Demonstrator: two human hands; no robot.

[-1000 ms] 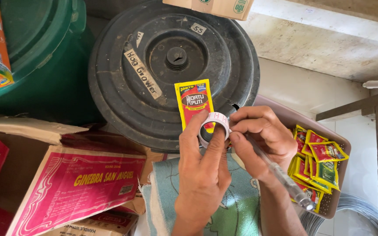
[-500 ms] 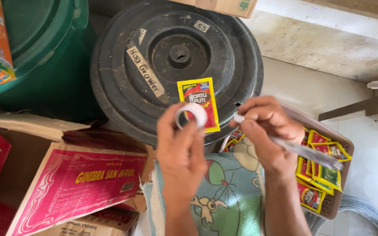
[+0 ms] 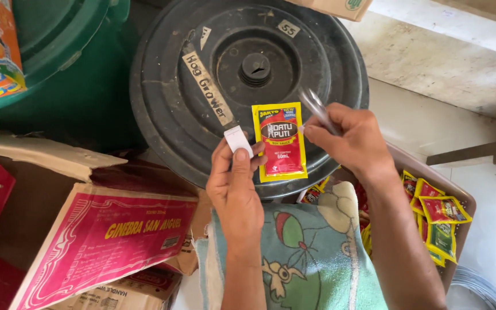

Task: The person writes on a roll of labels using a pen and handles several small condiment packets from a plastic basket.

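The left hand [image 3: 235,189] is pinching a small white roll of tape [image 3: 238,140] in a closed grip between thumb and fingers, its fingertips also touching the left edge of a red and yellow sachet [image 3: 281,143] that is lying upright on the black drum lid [image 3: 190,132]. The right hand [image 3: 351,140] is closing its grip on a clear strip of tape [image 3: 317,106], just beside the sachet's upper right corner. More sachets are sitting in a brown tray [image 3: 467,202] to the right, with a pink carton [image 3: 99,241] lying at lower left.

One red-yellow sachet [image 3: 281,142] on one black drum lid [image 3: 202,69]; one tape roll [image 3: 238,140]; two hands; roughly six sachets in tray [image 3: 466,201].
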